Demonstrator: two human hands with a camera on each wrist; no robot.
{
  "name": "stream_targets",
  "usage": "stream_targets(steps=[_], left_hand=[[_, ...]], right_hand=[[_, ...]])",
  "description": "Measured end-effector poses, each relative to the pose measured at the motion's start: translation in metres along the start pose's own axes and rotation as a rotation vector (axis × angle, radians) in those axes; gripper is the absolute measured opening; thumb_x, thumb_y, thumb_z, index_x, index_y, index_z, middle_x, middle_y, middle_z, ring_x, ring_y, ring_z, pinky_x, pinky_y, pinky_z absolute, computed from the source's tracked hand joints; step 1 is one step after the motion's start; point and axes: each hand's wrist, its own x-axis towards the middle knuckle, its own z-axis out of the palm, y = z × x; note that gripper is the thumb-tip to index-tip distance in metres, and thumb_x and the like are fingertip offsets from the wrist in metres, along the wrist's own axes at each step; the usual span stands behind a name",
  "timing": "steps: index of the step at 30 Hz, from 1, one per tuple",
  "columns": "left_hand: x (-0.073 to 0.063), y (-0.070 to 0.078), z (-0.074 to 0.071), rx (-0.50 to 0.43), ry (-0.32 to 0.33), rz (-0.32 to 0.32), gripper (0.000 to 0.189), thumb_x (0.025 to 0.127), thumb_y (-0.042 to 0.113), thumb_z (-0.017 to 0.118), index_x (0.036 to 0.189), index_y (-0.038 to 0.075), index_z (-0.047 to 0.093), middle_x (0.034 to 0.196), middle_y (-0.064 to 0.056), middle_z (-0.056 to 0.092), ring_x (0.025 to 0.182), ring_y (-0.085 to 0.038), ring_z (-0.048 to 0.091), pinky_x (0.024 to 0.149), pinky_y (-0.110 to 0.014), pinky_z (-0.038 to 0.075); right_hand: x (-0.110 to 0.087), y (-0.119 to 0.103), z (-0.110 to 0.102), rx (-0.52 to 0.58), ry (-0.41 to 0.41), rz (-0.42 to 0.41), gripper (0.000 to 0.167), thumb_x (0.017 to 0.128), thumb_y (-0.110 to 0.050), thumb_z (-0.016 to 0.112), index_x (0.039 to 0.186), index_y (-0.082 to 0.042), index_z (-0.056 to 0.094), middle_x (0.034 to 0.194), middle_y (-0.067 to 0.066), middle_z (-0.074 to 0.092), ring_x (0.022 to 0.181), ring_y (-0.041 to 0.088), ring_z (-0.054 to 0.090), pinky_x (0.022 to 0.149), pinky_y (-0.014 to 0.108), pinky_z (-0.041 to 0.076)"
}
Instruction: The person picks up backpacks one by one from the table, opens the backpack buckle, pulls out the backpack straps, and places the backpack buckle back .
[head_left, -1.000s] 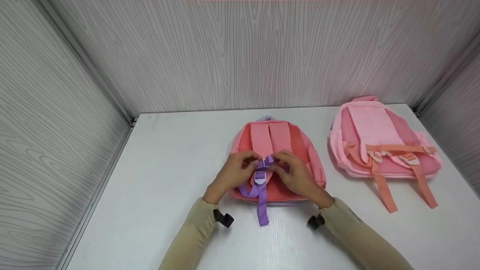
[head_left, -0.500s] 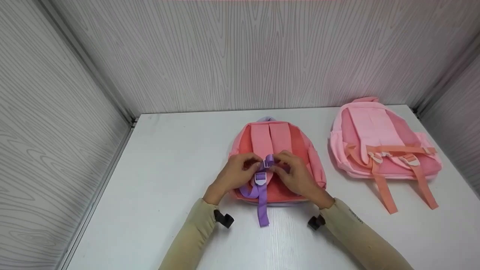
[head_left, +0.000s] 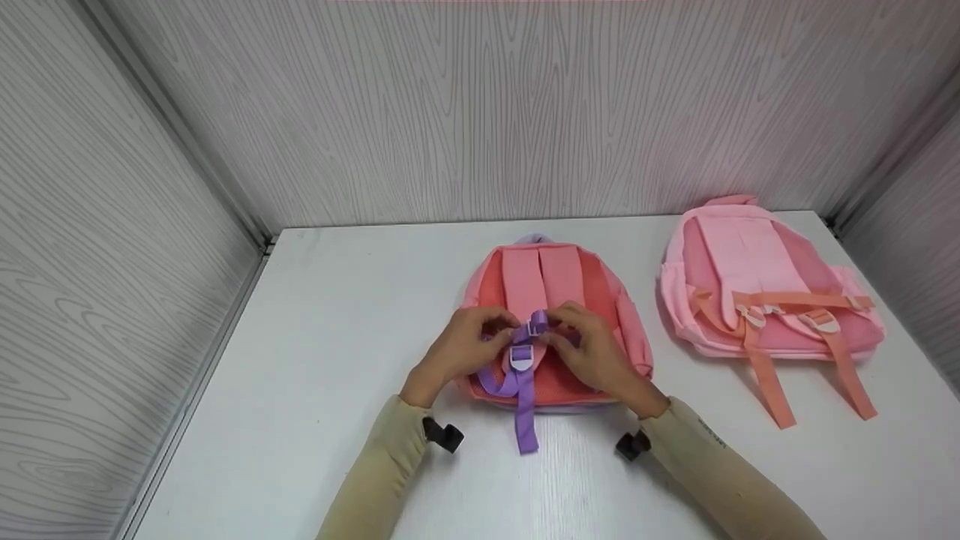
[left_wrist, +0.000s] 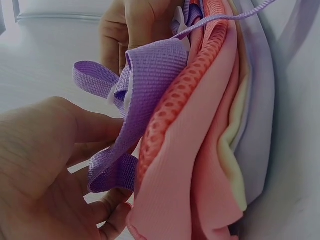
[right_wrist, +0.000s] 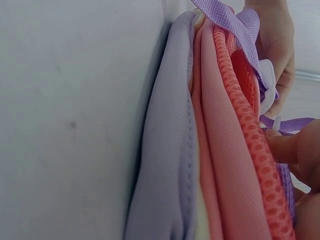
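Note:
A coral-pink backpack (head_left: 596,281) lies in the middle of the table in the head view, its shoulder straps facing up. Purple webbing (head_left: 526,420) crosses its lower half, and one tail hangs over the bottom edge. My left hand (head_left: 465,345) pinches the webbing just left of a small white buckle (head_left: 531,328). From the other side, my right hand (head_left: 596,352) pinches a short purple loop at that buckle. A larger white strap buckle (head_left: 521,365) sits just below. In the left wrist view, folded purple webbing (left_wrist: 155,70) stands between thumb and fingers.
A second, light-pink backpack (head_left: 750,247) with orange webbing (head_left: 769,390) lies to the right on the white table (head_left: 337,315). Wood-grain panels (head_left: 480,112) rise behind and at both sides. A black wrist camera (head_left: 444,435) is strapped at each sleeve.
My left fingers have shifted slightly left, so more webbing shows beside the small buckle. My right hand stays nearly still, and both backpacks keep their places.

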Motion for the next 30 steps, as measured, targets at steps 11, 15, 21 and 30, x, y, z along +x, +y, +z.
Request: stream_targets(steps=[11,15,21,30], left_hand=[[0.001,0.0,0.006,-0.033,0.035,0.023,0.015,0.104,0.009,0.067,0.116,0.009,0.076,0.11,-0.003,0.077,0.101,-0.015,0.071,0.096,-0.037,0.059],[0.001,0.0,0.008,-0.028,0.034,0.032,0.015,0.104,0.009,0.067,0.116,0.008,0.076,0.111,-0.003,0.077,0.099,-0.014,0.071,0.094,-0.036,0.059],[0.002,0.0,0.011,-0.03,0.042,0.038,0.015,0.104,0.009,0.067,0.116,0.009,0.076,0.109,-0.002,0.077,0.094,-0.013,0.068,0.09,-0.033,0.058],[0.002,0.001,0.014,-0.036,0.063,0.033,0.017,0.105,0.01,0.067,0.119,0.01,0.075,0.11,-0.003,0.077,0.091,-0.014,0.066,0.085,-0.03,0.058]], right_hand=[[0.0,0.0,0.001,-0.021,-0.009,-0.005,0.025,0.096,-0.001,0.077,0.12,-0.008,0.077,0.103,0.005,0.07,0.094,0.019,0.068,0.087,0.041,0.061],[0.0,0.002,0.002,-0.021,-0.006,-0.018,0.023,0.095,0.0,0.077,0.118,-0.007,0.078,0.102,0.006,0.071,0.092,0.018,0.065,0.083,0.039,0.059],[0.0,0.003,0.002,-0.022,-0.003,-0.026,0.018,0.096,-0.002,0.078,0.113,-0.007,0.077,0.099,0.005,0.069,0.089,0.019,0.062,0.079,0.034,0.054],[-0.001,0.002,0.002,-0.006,-0.016,-0.004,0.021,0.097,-0.003,0.076,0.117,-0.009,0.077,0.103,0.003,0.07,0.093,0.017,0.065,0.086,0.029,0.056]])
